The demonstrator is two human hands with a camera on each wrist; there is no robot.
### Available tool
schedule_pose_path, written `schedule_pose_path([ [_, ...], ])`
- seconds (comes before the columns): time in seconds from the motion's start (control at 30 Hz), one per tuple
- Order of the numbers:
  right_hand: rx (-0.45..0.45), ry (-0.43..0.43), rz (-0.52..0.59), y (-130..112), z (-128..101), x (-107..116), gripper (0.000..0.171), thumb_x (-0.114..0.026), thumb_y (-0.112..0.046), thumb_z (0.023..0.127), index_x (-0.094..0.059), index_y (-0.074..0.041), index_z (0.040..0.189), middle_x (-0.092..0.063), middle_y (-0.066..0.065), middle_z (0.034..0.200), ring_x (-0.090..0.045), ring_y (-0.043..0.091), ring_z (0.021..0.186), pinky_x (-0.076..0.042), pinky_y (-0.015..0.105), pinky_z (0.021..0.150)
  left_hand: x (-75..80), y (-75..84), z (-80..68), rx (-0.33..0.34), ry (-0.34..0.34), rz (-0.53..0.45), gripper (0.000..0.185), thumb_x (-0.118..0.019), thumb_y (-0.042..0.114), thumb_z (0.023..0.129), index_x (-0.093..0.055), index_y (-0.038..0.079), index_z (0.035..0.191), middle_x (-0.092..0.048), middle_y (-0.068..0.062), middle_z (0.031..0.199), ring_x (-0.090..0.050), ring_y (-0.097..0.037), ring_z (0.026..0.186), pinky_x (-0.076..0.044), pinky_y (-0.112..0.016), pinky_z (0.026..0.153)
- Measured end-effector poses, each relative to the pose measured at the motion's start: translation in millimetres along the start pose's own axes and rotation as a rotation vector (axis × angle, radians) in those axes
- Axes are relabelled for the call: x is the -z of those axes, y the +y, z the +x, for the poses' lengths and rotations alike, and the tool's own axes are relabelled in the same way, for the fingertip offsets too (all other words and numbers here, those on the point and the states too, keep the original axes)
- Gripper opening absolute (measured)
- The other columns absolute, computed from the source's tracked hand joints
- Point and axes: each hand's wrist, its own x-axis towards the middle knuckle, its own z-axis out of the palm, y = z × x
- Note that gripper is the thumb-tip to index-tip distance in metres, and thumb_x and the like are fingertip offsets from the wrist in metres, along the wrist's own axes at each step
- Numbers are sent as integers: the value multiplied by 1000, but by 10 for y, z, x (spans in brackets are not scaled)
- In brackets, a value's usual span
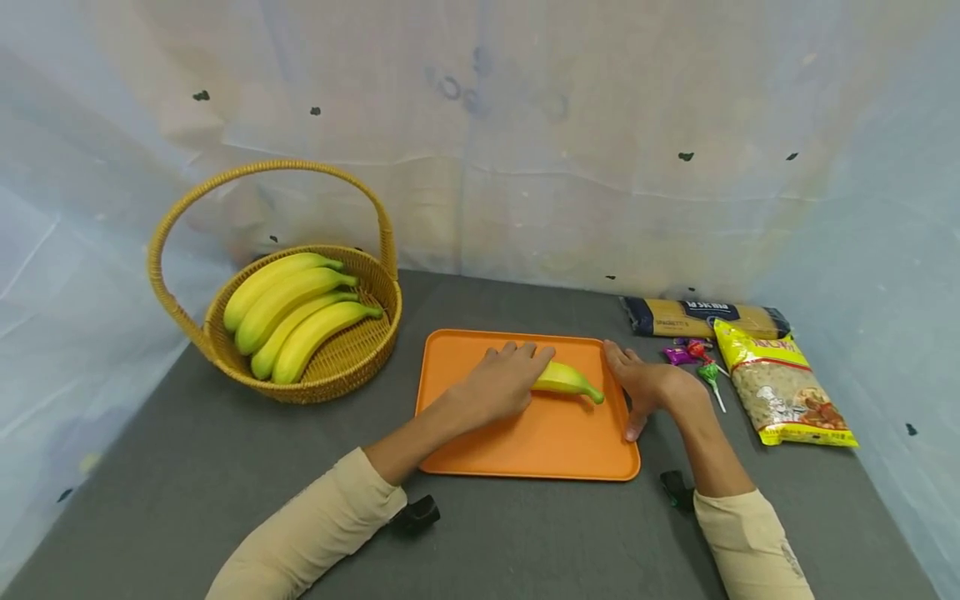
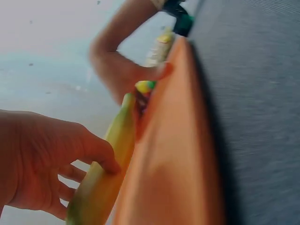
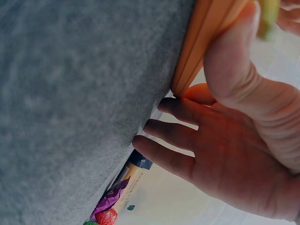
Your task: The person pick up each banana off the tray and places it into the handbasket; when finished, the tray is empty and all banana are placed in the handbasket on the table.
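A yellow banana point(image 1: 566, 380) with a greenish tip lies over the orange tray point(image 1: 525, 454). My left hand point(image 1: 504, 382) holds it from above. In the left wrist view the thumb of that left hand point(image 2: 51, 159) rests on the near side of the banana point(image 2: 120, 133), and the other fingers reach round behind it. Along the tray's right edge is my right hand point(image 1: 651, 385), its fingers at the far corner and its thumb lower down by the rim. The right wrist view shows this right hand point(image 3: 234, 150) with its fingers spread and fairly straight, thumb against the tray wall point(image 3: 199, 44).
A wicker basket point(image 1: 341, 385) with a tall handle stands at the left, several bananas point(image 1: 288, 304) inside. To the right lie a spaghetti pack point(image 1: 678, 318), a purple-wrapped candy point(image 1: 678, 356), a green lollipop point(image 1: 709, 373), a red one point(image 1: 697, 348) and a yellow-edged food bag point(image 1: 783, 392).
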Motion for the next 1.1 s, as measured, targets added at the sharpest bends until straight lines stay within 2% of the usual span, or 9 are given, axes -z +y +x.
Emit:
schedule_pose_path([
  [0.13,1,8,-7,1,-11,-14,152,-98,-35,64,9,3,165,10,30,173,-1,50,161,-19,71,125,247,-92,-74,-1,62,-39,60,-71,8,97,-47,13,151,-57,-12,139,-59,-33,112,-55,-42,85],
  [0.23,-3,12,-16,2,-16,-10,152,-98,-35,64,9,3,165,10,30,173,-1,50,161,-19,71,125,506,-224,-157,17,116,-52,55,-75,8,93,-53,10,144,-57,-11,130,-55,-30,101,-49,-38,78],
  [0.33,0,9,6,10,-14,1,152,-98,-35,65,10,4,165,10,31,172,0,50,161,-17,71,125,776,-426,-291,77,167,-51,51,-80,10,89,-59,9,136,-59,-11,126,-58,-32,106,-53,-42,87],
  [0.47,5,4,32,6,-20,7,152,-98,-34,65,10,4,165,10,31,172,2,51,161,-15,71,125,1105,-785,-577,189,206,-68,50,-83,14,86,-62,4,130,-62,-15,126,-61,-35,114,-54,-47,96],
  [0.63,13,2,19,-10,-20,11,151,-98,-34,65,10,4,165,11,31,172,1,51,161,-16,71,126,1393,-1283,-987,348,184,-95,55,-81,18,88,-60,-6,133,-61,-26,128,-59,-42,115,-51,-55,97],
  [0.77,10,10,2,-6,-5,11,151,-98,-35,64,9,4,165,10,29,173,0,49,162,-16,70,126,1472,-1652,-1226,486,126,-116,60,-80,19,91,-55,-9,138,-53,-34,139,-55,-52,121,-49,-63,98],
  [0.9,10,16,6,0,-29,10,151,-98,-34,65,8,4,165,10,30,173,0,50,161,-16,70,126,1408,-1940,-1344,553,13,-117,62,-80,14,91,-52,-11,140,-47,-39,144,-53,-56,123,-51,-64,94],
  [1.0,12,13,25,2,-43,4,151,-98,-34,65,8,3,165,10,30,173,1,50,161,-17,71,125,1324,-2064,-1400,611,-102,-154,65,-81,15,91,-47,-8,141,-34,-44,149,-48,-60,124,-52,-65,87],
  [1.1,15,9,43,28,-24,1,154,-98,-38,63,9,1,166,11,28,173,1,50,161,-17,72,125,1247,-2118,-1439,666,-160,-194,70,-83,21,91,-40,-2,141,-22,-46,149,-42,-64,123,-50,-67,80],
])
